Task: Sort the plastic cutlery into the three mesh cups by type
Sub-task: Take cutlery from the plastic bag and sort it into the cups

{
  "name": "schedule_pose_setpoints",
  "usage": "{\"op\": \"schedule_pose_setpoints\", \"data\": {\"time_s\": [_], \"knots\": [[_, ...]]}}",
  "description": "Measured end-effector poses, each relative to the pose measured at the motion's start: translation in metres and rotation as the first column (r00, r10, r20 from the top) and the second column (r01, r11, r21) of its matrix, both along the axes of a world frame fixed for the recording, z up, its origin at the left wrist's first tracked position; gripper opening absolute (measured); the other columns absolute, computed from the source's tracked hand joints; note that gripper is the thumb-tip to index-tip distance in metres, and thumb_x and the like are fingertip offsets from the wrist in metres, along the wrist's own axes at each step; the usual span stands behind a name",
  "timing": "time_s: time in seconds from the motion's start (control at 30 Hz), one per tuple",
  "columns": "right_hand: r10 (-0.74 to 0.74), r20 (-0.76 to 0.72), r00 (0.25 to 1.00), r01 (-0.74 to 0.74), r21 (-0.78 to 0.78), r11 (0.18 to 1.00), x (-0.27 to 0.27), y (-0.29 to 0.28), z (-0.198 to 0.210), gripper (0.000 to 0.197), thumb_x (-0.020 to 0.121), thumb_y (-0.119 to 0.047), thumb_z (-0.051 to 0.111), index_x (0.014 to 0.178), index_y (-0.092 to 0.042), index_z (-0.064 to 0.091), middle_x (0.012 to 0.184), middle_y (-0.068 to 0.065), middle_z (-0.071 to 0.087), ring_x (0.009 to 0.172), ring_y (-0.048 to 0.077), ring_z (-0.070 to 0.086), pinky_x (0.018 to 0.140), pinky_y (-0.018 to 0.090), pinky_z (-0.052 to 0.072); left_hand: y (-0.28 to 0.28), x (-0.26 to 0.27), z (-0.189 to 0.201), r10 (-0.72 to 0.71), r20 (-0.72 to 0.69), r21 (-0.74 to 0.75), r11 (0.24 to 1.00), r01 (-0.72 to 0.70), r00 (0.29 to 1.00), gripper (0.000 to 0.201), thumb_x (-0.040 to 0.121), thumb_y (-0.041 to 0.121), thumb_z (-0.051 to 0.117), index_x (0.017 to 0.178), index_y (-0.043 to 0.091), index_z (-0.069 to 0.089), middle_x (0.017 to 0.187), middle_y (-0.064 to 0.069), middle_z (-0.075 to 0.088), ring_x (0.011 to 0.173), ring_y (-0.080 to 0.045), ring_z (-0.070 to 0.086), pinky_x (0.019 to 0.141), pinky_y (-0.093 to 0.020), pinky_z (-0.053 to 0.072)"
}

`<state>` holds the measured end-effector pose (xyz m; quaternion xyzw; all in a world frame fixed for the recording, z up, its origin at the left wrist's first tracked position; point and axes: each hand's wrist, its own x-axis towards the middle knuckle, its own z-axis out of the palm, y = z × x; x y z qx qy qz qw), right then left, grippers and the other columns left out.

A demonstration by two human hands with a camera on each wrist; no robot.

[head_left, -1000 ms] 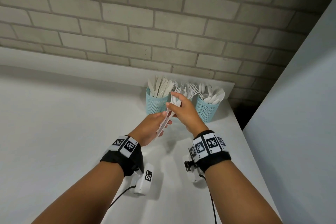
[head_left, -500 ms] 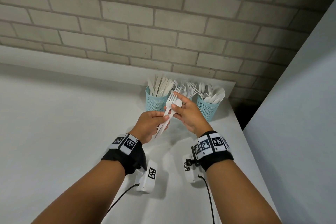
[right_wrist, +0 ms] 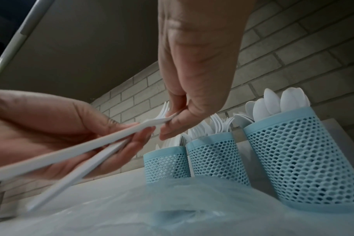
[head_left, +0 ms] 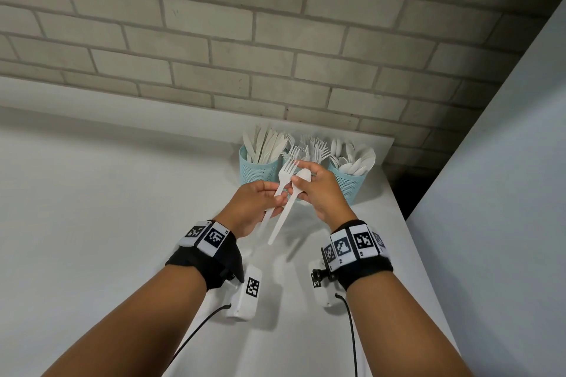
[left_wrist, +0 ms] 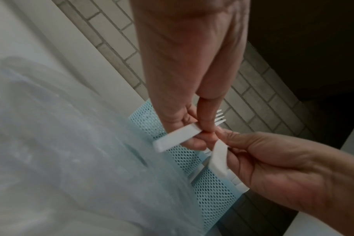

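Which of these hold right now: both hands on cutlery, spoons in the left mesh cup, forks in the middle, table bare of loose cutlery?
1. The left hand grips a white plastic fork. True.
2. The right hand is empty. False: it pinches a white plastic spoon.
3. The left light-blue mesh cup holds spoons. False: knives; spoons fill the right cup.
4. The middle cup holds forks. True.
5. No loose cutlery shows on the white table. True.

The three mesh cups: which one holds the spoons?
The right-hand cup, nearest the table's right edge: rounded spoon bowls stick out of it. The middle cup shows fork tines, and the left cup holds flat knife blades.
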<state>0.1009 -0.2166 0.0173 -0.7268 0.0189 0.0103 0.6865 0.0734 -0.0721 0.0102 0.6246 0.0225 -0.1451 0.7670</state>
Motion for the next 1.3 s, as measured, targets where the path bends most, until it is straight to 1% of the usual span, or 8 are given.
{"op": "schedule_pose_setpoints", "data": {"time_s": [0.27, 0.4, 0.57, 0.67, 0.77, 0.93, 1.1, 1.3], "knots": [[-0.219, 0.158, 0.963, 0.219, 0.014, 0.976, 0.015, -0.026, 0.022, 0.026, 0.093, 0.004, 0.047, 0.087, -0.019, 0.057, 0.084, 0.014, 0.063, 0.071, 0.022, 0.065, 0.062, 0.023, 0.055, -0.006, 0.000, 0.010, 0.008, -0.006, 0.044, 0.999, -0.008, 1.000, 0.019, 0.097, 0.005, 0.043, 0.107, 0.014, 0.055, 0.090, -0.004, 0.065, 0.067, -0.011, 0.046, 0.060, -0.023, 0.037], [-0.505, 0.432, 0.747, 0.536, 0.057, 0.842, 0.028, -0.056, 0.066, 0.018, 0.094, -0.002, 0.047, 0.089, -0.015, 0.059, 0.084, 0.004, 0.064, 0.073, 0.014, 0.065, 0.067, 0.020, 0.055, -0.009, 0.005, 0.019, 0.006, 0.019, 0.073, 0.997, -0.008, 1.000, 0.018, 0.102, 0.029, 0.035, 0.098, 0.030, 0.053, 0.086, -0.001, 0.064, 0.067, -0.010, 0.041, 0.058, -0.023, 0.032], [-0.538, 0.659, 0.526, 0.699, 0.025, 0.714, 0.039, -0.081, 0.096, 0.018, 0.096, -0.010, 0.047, 0.103, -0.005, 0.063, 0.094, 0.000, 0.065, 0.084, 0.008, 0.059, 0.069, 0.002, 0.040, -0.022, 0.019, 0.026, 0.011, 0.029, 0.060, 0.998, -0.013, 1.000, 0.026, 0.102, 0.029, 0.034, 0.115, 0.022, 0.054, 0.077, 0.000, 0.056, 0.064, -0.010, 0.040, 0.055, -0.023, 0.031], [-0.446, 0.676, 0.586, 0.712, -0.168, 0.682, 0.054, -0.088, 0.077, 0.022, 0.095, -0.010, 0.048, 0.106, -0.008, 0.067, 0.101, 0.005, 0.070, 0.092, 0.016, 0.062, 0.076, 0.015, 0.042, -0.030, 0.026, 0.029, 0.001, 0.017, 0.002, 1.000, -0.001, 1.000, 0.025, 0.101, 0.024, 0.037, 0.118, 0.017, 0.054, 0.077, -0.001, 0.054, 0.063, -0.010, 0.041, 0.056, -0.022, 0.033], [-0.326, 0.599, 0.731, 0.638, -0.433, 0.637, 0.069, -0.096, 0.050, 0.025, 0.096, -0.020, 0.049, 0.110, -0.013, 0.069, 0.102, 0.014, 0.070, 0.094, 0.030, 0.064, 0.081, 0.030, 0.046, -0.037, 0.031, 0.031, -0.003, 0.017, -0.033, 0.999, 0.004, 1.000, 0.020, 0.101, 0.017, 0.040, 0.111, 0.012, 0.057, 0.078, -0.001, 0.056, 0.065, -0.010, 0.047, 0.060, -0.021, 0.039], [-0.123, 0.253, 0.960, 0.281, -0.851, 0.444, 0.073, -0.097, 0.031, 0.029, 0.097, -0.024, 0.043, 0.112, -0.018, 0.067, 0.110, 0.017, 0.066, 0.106, 0.035, 0.057, 0.092, 0.039, 0.045, -0.039, 0.041, 0.041, 0.041, 0.080, -0.135, 0.990, -0.030, 0.996, 0.026, 0.096, -0.002, 0.040, 0.112, 0.013, 0.054, 0.086, -0.004, 0.064, 0.077, -0.012, 0.062, 0.075, -0.026, 0.051], [-0.079, 0.148, 0.986, 0.166, -0.927, 0.336, 0.067, -0.092, 0.033, 0.037, 0.100, -0.024, 0.031, 0.125, -0.020, 0.058, 0.121, 0.016, 0.060, 0.114, 0.033, 0.051, 0.097, 0.040, 0.042, -0.039, 0.055, 0.070, 0.152, 0.256, -0.173, 0.979, -0.109, 0.955, 0.029, 0.097, -0.002, 0.036, 0.106, 0.017, 0.056, 0.089, -0.005, 0.063, 0.081, -0.014, 0.063, 0.085, -0.035, 0.051], [-0.097, 0.208, 0.973, 0.230, -0.898, 0.374, 0.062, -0.089, 0.029, 0.035, 0.099, -0.023, 0.034, 0.124, -0.017, 0.058, 0.113, 0.019, 0.062, 0.109, 0.036, 0.054, 0.094, 0.043, 0.045, -0.044, 0.076, 0.096, 0.320, 0.522, -0.238, 0.945, -0.225, 0.791, 0.021, 0.095, -0.005, 0.043, 0.105, 0.005, 0.058, 0.090, -0.004, 0.065, 0.078, -0.003, 0.067, 0.083, -0.022, 0.052]]}}
